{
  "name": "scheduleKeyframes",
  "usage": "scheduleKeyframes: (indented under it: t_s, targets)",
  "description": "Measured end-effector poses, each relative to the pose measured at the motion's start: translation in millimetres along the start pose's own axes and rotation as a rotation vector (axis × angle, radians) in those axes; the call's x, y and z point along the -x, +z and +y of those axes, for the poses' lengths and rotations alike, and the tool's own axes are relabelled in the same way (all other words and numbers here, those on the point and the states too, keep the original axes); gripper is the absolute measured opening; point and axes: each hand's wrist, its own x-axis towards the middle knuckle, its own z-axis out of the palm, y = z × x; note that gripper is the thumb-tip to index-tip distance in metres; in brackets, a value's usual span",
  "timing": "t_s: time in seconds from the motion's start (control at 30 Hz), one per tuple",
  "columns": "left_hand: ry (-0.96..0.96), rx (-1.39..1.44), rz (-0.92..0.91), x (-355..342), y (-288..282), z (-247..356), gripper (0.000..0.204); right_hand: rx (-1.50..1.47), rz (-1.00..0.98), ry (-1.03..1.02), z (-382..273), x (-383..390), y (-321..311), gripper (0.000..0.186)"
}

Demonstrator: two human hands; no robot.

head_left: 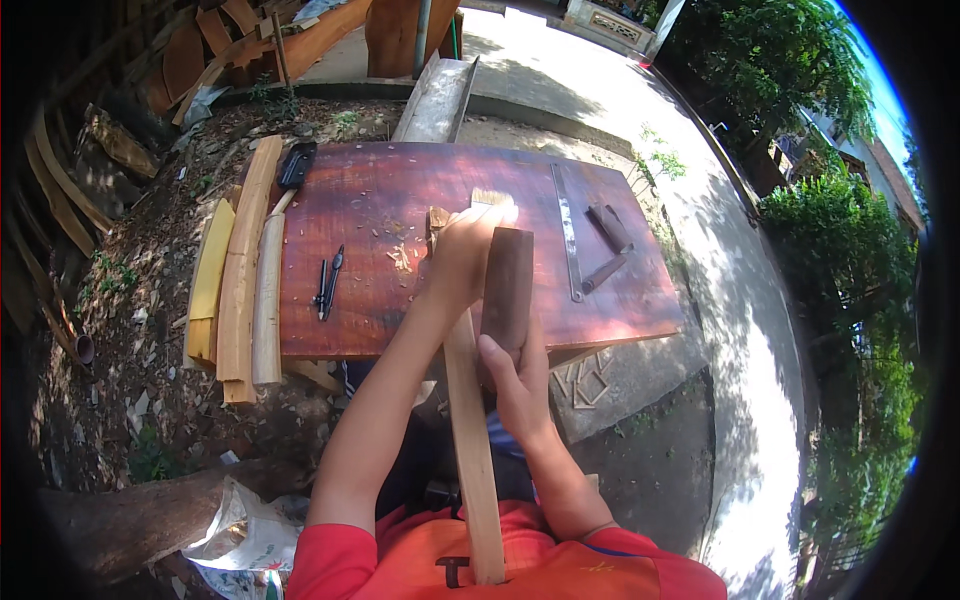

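Note:
A long pale wooden strip (470, 430) runs from my waist up to the tabletop. My left hand (465, 250) is closed round its far part, near a small pale piece (492, 197) whose nature I cannot make out. My right hand (520, 380) grips a dark brown wooden block (507, 275) held upright beside the strip, close to my left hand. A small light wood piece (437, 222) and shavings (400, 257) lie on the reddish wooden table (350, 200) just left of my left hand.
Several planks (240, 290) line the table's left edge beside a black object (297, 165). A compass (330, 280) lies nearer. A metal rule (568, 230) and dark angled pieces (612, 225) lie right. A log (130, 520) and white sack (240, 530) are lower left.

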Motion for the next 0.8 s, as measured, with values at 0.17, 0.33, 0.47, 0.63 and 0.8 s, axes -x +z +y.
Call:
scheduleKeyframes:
  t_s: [0.17, 0.33, 0.47, 0.63, 0.8]
  targets:
    - [-0.122, -0.005, -0.014, -3, 3, 9, 0.022, -0.158, 0.233, -0.084, 5, 9, 9, 0.037]
    - [0.027, 0.051, 0.065, -3, -4, 11, 0.018, -0.416, -0.072, 0.459, -16, 1, -2, 0.034]
    - [-0.092, 0.024, 0.044, 0, 5, 1, 0.016, -0.51, -0.076, 0.508, -35, 2, -1, 0.052]
    - [-0.114, 0.018, -0.043, -3, 1, 14, 0.019, -0.563, -0.049, 0.41, -34, 1, 7, 0.048]
    - [0.032, -0.012, -0.031, 3, 13, -9, 0.011, -0.586, -0.066, 0.434, -28, 7, 13, 0.043]
